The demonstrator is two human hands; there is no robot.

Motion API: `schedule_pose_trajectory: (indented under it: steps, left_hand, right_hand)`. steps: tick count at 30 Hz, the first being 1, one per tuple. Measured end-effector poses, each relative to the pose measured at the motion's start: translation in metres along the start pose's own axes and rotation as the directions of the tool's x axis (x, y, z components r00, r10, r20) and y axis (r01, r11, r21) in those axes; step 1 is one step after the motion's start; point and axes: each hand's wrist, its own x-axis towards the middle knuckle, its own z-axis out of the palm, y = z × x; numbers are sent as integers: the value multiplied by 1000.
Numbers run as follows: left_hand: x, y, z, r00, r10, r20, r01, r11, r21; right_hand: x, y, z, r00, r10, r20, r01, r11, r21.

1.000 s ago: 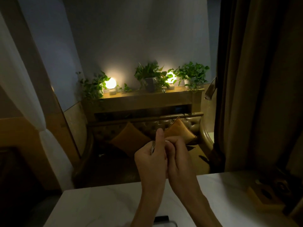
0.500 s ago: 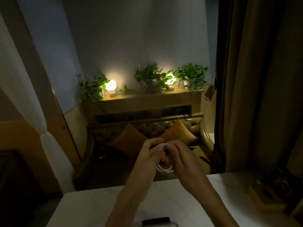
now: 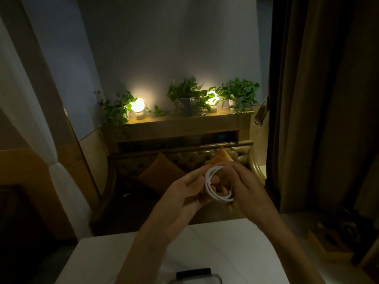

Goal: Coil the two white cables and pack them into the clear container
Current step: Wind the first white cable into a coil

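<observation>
A white cable [image 3: 211, 189], wound into a small round coil, is held up in the air beyond the far edge of the white table [image 3: 235, 249]. My left hand [image 3: 184, 195] grips the coil's left side with its fingertips. My right hand [image 3: 244, 187] wraps around the coil's right side. The rim of the clear container [image 3: 213, 278] shows at the bottom edge, close to me, with a black object [image 3: 193, 271] just behind it. A second cable is not in view.
A wooden holder with round holes [image 3: 330, 240] stands on the table's right side. Past the table is a tufted bench with orange cushions [image 3: 162, 171]. Above it a shelf carries two lit lamps [image 3: 137, 104] and potted plants [image 3: 188, 97]. Brown curtains [image 3: 320, 99] hang at right.
My hands have lowered and drawn slightly apart, and the view has tilted down a little. The coil, hidden between my fingers a second ago, now shows as a full loop.
</observation>
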Motion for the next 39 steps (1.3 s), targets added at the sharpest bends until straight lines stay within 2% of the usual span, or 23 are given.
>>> schedule_pose_trajectory:
  steps: [2, 4, 11, 16, 20, 22, 24, 26, 28, 34, 37, 39]
  left_hand:
    - [-1, 0, 1, 999, -15, 51, 21, 994, -110]
    - [0, -4, 1, 997, -42, 64, 50, 990, -131]
    - [-1, -5, 0, 985, 90, -146, -81, 994, 67]
    - [2, -11, 4, 982, 79, -171, -64, 994, 91]
    - [2, -15, 7, 984, -32, -175, 45, 997, 70]
    - [4, -15, 8, 984, -43, -173, 58, 995, 84]
    - [4, -15, 7, 987, -28, -159, 51, 988, 144]
    - [2, -17, 4, 997, 15, -79, 7, 963, 268]
    - [-4, -18, 5, 999, 48, -21, -38, 946, 323]
    - [-5, -16, 11, 989, 147, 5, -135, 892, 432]
    - [-6, -13, 13, 989, 149, 7, -137, 889, 438]
    - [-5, -12, 12, 986, 164, 31, -157, 847, 508]
  right_hand:
    - [1, -5, 0, 999, 31, -15, -30, 997, 66]
    - [1, -8, -1, 998, 50, -39, -45, 993, 113]
    - [-1, -4, -11, 996, 84, 10, -85, 994, 75]
    - [-1, 3, 1, 998, -45, -37, 40, 991, -128]
    - [0, 17, 3, 993, -77, -94, 56, 975, -213]
    - [0, 23, 4, 988, -95, -119, 61, 963, -263]
    - [1, 27, 5, 988, -119, -102, 78, 937, -341]
    - [1, 29, 5, 987, -150, -63, 116, 919, -377]
    - [1, 29, 6, 988, -154, -30, 137, 938, -318]
    - [-2, 23, 8, 995, -71, 75, 76, 995, -71]
    - [-4, 23, 6, 991, -106, 76, 113, 988, -101]
    - [-4, 27, 5, 988, -136, 66, 144, 979, -143]
